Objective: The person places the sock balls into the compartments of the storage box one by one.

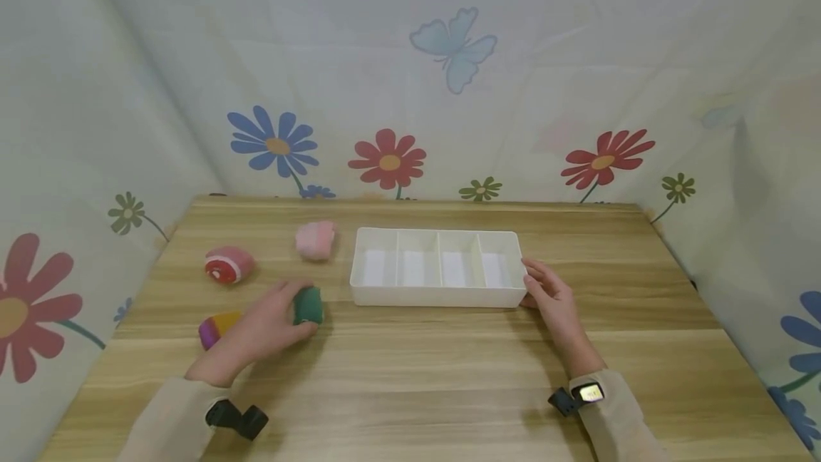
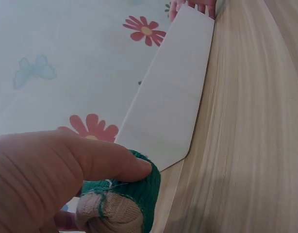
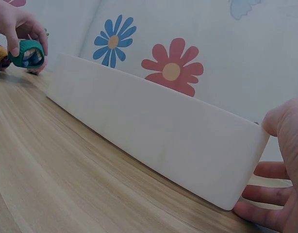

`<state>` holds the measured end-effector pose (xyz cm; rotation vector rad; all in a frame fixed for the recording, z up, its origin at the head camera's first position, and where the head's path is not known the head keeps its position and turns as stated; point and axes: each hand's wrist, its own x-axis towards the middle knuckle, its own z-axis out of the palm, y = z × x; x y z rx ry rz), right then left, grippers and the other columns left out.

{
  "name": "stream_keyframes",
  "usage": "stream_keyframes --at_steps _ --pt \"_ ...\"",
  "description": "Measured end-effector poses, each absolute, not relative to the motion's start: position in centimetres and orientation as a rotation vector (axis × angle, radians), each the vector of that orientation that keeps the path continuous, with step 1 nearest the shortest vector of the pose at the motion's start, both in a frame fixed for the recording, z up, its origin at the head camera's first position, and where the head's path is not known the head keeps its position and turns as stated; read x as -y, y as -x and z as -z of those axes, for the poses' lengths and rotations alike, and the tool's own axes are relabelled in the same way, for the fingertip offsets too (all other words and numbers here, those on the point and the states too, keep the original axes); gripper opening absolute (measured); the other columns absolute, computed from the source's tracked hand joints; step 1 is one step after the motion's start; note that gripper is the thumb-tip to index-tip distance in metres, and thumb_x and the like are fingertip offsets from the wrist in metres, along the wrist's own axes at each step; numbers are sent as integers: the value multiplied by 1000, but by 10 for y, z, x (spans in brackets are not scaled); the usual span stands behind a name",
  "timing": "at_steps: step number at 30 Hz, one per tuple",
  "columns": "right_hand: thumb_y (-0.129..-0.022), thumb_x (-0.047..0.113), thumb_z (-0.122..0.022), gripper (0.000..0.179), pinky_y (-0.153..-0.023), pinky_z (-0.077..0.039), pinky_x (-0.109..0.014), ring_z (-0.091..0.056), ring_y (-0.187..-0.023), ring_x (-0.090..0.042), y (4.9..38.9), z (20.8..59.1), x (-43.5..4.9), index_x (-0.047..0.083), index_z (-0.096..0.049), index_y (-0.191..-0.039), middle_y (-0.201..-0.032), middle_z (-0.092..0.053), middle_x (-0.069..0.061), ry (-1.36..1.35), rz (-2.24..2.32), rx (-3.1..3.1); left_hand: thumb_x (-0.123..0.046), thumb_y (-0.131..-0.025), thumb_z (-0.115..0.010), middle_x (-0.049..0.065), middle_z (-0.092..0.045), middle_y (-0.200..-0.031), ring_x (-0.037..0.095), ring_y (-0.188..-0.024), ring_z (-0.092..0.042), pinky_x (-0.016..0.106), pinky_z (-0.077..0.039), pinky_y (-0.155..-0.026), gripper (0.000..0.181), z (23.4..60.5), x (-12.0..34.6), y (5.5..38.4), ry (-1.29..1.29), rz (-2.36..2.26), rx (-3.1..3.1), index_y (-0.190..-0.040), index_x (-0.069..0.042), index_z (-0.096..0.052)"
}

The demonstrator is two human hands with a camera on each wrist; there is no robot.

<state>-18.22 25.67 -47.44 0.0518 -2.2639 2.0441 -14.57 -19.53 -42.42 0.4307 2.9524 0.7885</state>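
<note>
My left hand point(image 1: 269, 326) pinches a rolled-up green sock point(image 1: 309, 306) between thumb and fingers, just above the table. The sock's beige inner part faces the left wrist view, where the thumb presses on the green knit point(image 2: 150, 187). Left of the box, a pink rolled sock point(image 1: 315, 240) and a pink-and-red one point(image 1: 229, 265) lie on the table. A yellow-and-purple rolled sock point(image 1: 217, 328) is partly hidden by my left hand. My right hand point(image 1: 554, 301) touches the right end of a white box point(image 1: 438, 296), thumb at the top corner, fingers extended along the end wall.
The box has several compartments in a row, divided by thin walls point(image 1: 439, 259). It stands on a wood-grain table point(image 1: 436, 391). A flowered curtain point(image 1: 545, 77) hangs close behind the table's far edge and along both sides.
</note>
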Motion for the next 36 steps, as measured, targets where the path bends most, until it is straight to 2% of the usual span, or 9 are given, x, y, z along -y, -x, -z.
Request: stream_keyframes --at_steps 5,13,20,23,27,36 --pt "-96 21 -52 41 -73 -53 -36 -59 -88 -11 183 475 -257 3 -47 -132 -125 -50 -22 -47 -2026 2275 -23 -75 -75 21 -53 -113 29 -89 -54 46 -49 -75 65 421 193 148 -449 -829 -2987 -128 3 -48" --pt "-95 18 -52 40 -70 -54 -34 -59 -86 -11 184 478 -258 2 -48 -131 -122 -51 -21 -48 -2019 2263 -23 -76 -74 23 -48 -119 34 -97 -52 50 -48 -77 68 411 191 156 -379 -889 -2957 -132 0 -43" --pt "-96 17 -51 39 -71 -53 -32 -58 -89 -10 184 477 -256 3 -47 -132 -125 -50 -20 -23 -2021 2270 -23 -73 -76 22 -51 -113 33 -93 -52 49 -47 -74 71 406 190 166 -433 -914 -3006 -134 -8 -44" --pt "-96 19 -51 40 -71 -53 -32 -57 -91 -11 184 477 -256 4 -47 -132 -126 -49 -20 -15 -2025 2276 -24 -72 -77 21 -50 -112 33 -93 -52 49 -47 -75 70 405 189 168 -443 -928 -3012 -132 -6 -45" --pt "-96 21 -51 41 -72 -53 -32 -56 -93 -12 184 478 -256 4 -47 -133 -127 -49 -21 -13 -2025 2283 -21 -73 -76 23 -48 -115 35 -95 -51 52 -47 -77 69 403 187 171 -434 -950 -3011 -132 -3 -45" --pt "-96 21 -51 40 -71 -53 -32 -57 -92 -13 184 477 -256 3 -47 -132 -126 -50 -20 -29 -2009 2279 -20 -75 -76 24 -43 -125 38 -105 -48 55 -45 -81 69 399 181 179 -408 -985 -2980 -133 -6 -43"
